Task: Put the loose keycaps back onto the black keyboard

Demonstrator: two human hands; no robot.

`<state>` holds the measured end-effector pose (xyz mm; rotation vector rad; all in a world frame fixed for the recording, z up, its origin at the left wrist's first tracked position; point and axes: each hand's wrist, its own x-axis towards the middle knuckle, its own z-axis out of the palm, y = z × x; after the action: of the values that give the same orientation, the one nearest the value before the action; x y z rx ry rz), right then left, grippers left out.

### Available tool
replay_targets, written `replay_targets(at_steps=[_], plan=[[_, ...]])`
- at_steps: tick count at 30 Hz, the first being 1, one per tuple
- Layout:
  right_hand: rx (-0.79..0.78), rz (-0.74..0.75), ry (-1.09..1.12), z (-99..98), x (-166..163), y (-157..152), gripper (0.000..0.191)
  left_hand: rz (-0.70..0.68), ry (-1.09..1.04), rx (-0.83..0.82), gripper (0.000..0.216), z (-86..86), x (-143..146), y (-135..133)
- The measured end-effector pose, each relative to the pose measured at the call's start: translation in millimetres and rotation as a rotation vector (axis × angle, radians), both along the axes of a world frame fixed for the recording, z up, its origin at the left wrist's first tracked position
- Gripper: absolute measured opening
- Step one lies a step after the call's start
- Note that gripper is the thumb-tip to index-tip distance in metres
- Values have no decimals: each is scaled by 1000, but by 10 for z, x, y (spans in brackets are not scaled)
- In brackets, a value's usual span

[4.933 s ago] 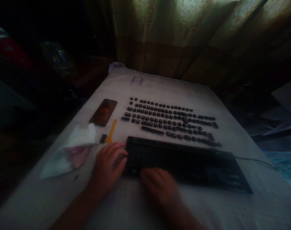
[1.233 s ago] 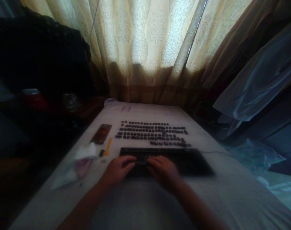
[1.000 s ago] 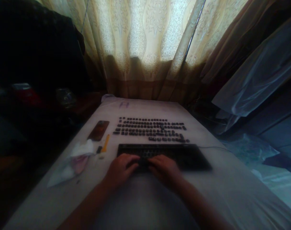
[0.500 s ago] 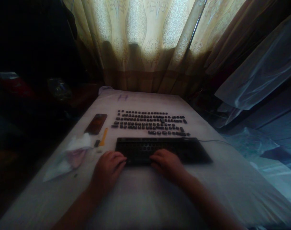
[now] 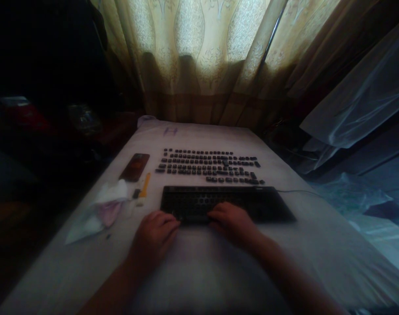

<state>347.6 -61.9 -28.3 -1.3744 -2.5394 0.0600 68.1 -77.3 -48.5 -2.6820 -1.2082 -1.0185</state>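
Observation:
A black keyboard base (image 5: 239, 202) with its keycaps off lies across the white-covered table (image 5: 199, 271). My left hand (image 5: 154, 235) sits at its near left corner, fingers curled against the front edge. My right hand (image 5: 231, 221) rests palm down on the front edge near the middle, fingers bent over the rim. Behind the base, the loose black keycaps (image 5: 209, 166) are laid out in rows in keyboard order. The light is dim and the fingertips are hard to make out.
A phone (image 5: 134, 167) lies at the far left of the table, with an orange-handled tool (image 5: 145, 184) and a small dark piece beside it. A crumpled white and pink cloth (image 5: 99, 211) lies at the left edge. A cable (image 5: 298, 191) leaves the keyboard's right end. Curtains hang behind.
Both hands have slid back from the top of the keyboard base to its front edge. The view has shifted slightly; the keycaps, phone and cloth have not moved.

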Motion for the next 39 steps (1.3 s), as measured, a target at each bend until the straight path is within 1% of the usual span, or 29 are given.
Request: replay_targets(at_steps=[5, 11, 17, 23, 30, 34, 39], plan=[[-13, 11, -9, 30, 6, -7, 18, -49, 118, 15, 30, -1, 91, -55], [-40, -25, -15, 31, -22, -31, 18, -53, 227, -3, 35, -3, 148, -95], [-10, -17, -1, 7, -16, -22, 17, -31, 260, -28, 37, -21, 195, -110], [-13, -24, 52, -70, 22, -20, 21, -18, 266, -14, 37, -61, 269, -128], [-29, -23, 79, -82, 45, -20, 24, -6, 269, -47, 38, -75, 371, -156], [-39, -41, 102, -115, 49, -22, 24, -3, 286, -25, 37, -73, 381, -158], [-1, -52, 159, -176, 67, -47, 26, 10, 291, -12, 37, -65, 383, -154]])
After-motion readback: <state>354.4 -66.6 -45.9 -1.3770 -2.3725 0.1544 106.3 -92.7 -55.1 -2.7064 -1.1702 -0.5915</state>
